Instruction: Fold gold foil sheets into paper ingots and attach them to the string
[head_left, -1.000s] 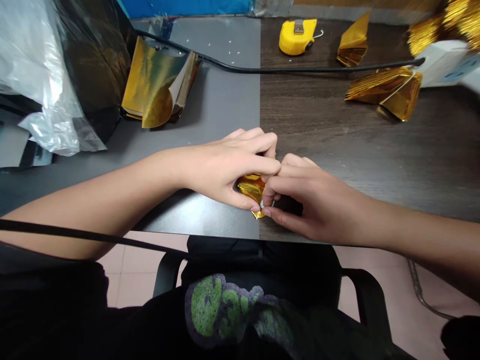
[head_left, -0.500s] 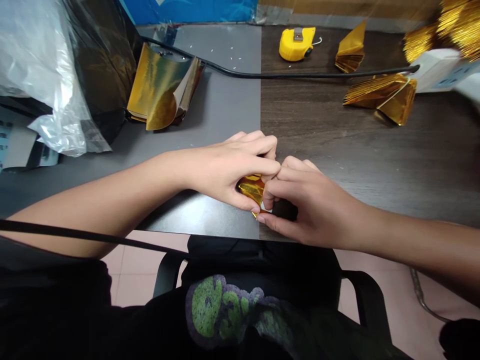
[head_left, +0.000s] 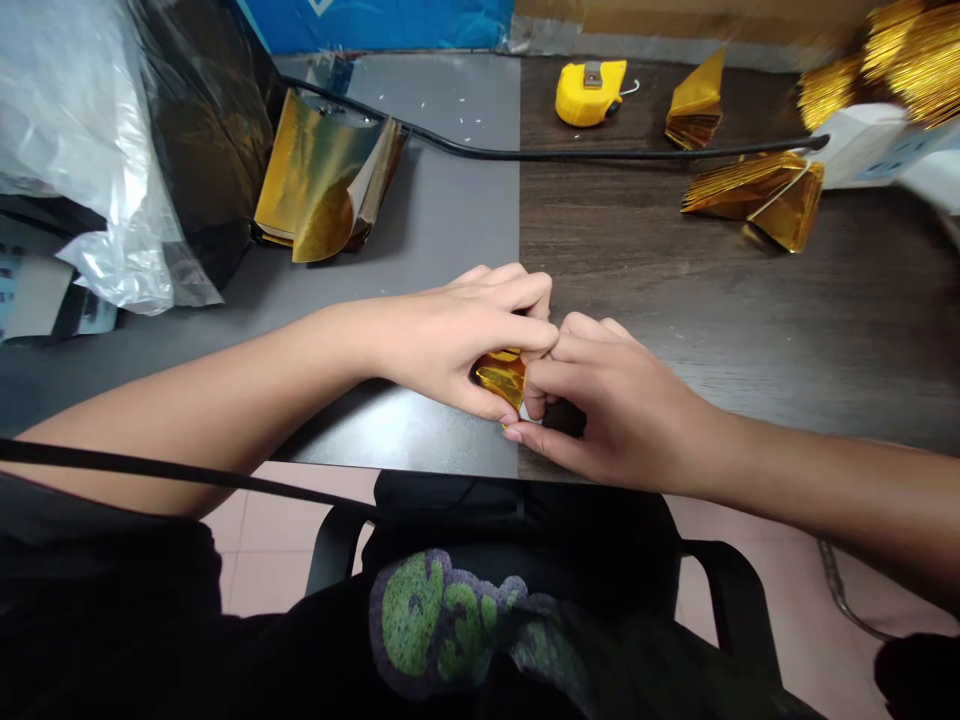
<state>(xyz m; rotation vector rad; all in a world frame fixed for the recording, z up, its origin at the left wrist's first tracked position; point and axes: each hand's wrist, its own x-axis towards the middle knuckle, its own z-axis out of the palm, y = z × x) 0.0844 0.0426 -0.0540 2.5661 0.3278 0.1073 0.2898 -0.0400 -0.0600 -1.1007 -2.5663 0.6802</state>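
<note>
Gold foil (head_left: 501,381), long axis unclear

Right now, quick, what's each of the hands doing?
Left hand: closed, holding a gold foil piece.
Right hand: closed, thumb and fingers pinching the same piece's edge.

Top: black tee (head_left: 300,650), so dark the folds barely show
Chest print: chunky bubble-style lettering (head_left: 409,620), speckled green with a greyish purple outline, one end lost in shadow so I can't read it lol
Left sleeve: also black (head_left: 112,560), short and kinda loose, forearm (head_left: 277,375) bare past the hem
Bottoms: black pants (head_left: 600,520), pretty much melting into the shirt
Waist: little dark cord (head_left: 520,503) up front, drawstring-looking
Strap: long skinny black line (head_left: 150,467) crossing the left arm, band or cable, can't tell
</note>
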